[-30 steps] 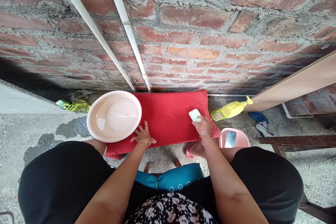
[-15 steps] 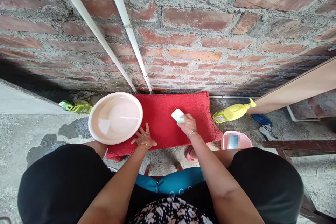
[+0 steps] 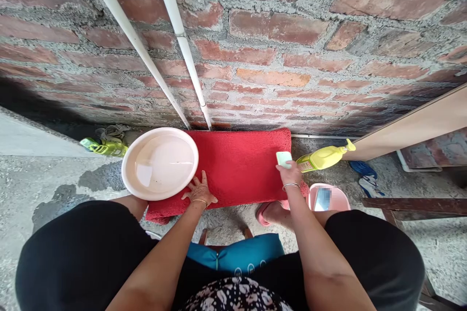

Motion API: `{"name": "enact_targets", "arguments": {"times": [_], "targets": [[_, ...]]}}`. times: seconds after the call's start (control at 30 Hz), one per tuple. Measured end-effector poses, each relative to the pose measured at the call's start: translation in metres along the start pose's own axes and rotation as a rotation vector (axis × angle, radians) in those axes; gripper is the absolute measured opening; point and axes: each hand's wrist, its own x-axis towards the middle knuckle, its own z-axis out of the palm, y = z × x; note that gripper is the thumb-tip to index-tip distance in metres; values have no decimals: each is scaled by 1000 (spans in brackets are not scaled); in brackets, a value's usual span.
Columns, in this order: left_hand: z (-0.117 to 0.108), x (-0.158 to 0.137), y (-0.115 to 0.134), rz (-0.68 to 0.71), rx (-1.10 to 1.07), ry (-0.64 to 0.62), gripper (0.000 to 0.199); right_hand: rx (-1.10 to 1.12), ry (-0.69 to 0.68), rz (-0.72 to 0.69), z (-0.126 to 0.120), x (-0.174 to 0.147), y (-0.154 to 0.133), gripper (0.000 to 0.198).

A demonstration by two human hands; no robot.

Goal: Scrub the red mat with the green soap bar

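Note:
A red shaggy cloth (image 3: 241, 170), maybe a rug, lies spread out on a low surface in front of me. My left hand (image 3: 200, 192) presses flat on its front edge with the fingers spread, right beside the basin. Near the cloth's right end, my right hand (image 3: 291, 173) grips a pale green rectangular block (image 3: 283, 158), a scrubbing brush or a bar of soap; I cannot tell which. Part of it is hidden by the fingers. A large pale pink basin (image 3: 159, 192) with water in it rests on the cloth's left end.
A yellow pump bottle (image 3: 323, 158) leans just right of the cloth. Behind my right foot's side stands a pink bucket (image 3: 341, 198). A green bottle (image 3: 105, 147) lies left of the basin. Two white pipes (image 3: 189, 63) run down the brick wall (image 3: 277, 26) beyond the cloth.
My right hand has moved right across the cloth with the pale green block, from the middle to the right end. My left hand stays in place.

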Motion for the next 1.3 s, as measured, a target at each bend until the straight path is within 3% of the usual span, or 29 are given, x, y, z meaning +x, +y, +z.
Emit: {"name": "enact_targets", "arguments": {"times": [0.13,0.27,0.33,0.47,0.53,0.63,0.83,1.0,1.07,1.17,1.3], "targets": [[1,1,0,0,8,9,137,23,-139,-370,31,-12,-43,39],[3,2,0,-9,10,9,137,2,-210,-480,38,6,-53,37],[4,3,1,-15,7,11,137,17,-203,-418,28,22,-40,36],[3,2,1,-16,1,5,136,33,-39,-22,3,42,-3,39],[2,1,1,-15,0,6,135,28,38,82,-3,41,6,43],[1,0,1,-16,0,18,135,42,30,19,3,31,-1,45],[1,-1,1,-15,-1,19,134,4,-135,-156,13,34,-27,45],[4,2,2,-18,-5,19,136,-78,-30,91,-13,50,0,47],[6,2,1,-16,-6,18,136,-60,13,119,-16,48,4,48],[6,2,1,-14,-12,16,136,-15,-9,-37,0,33,-19,45],[7,1,1,-9,-8,33,138,63,-103,-380,44,-1,-93,40]]}}
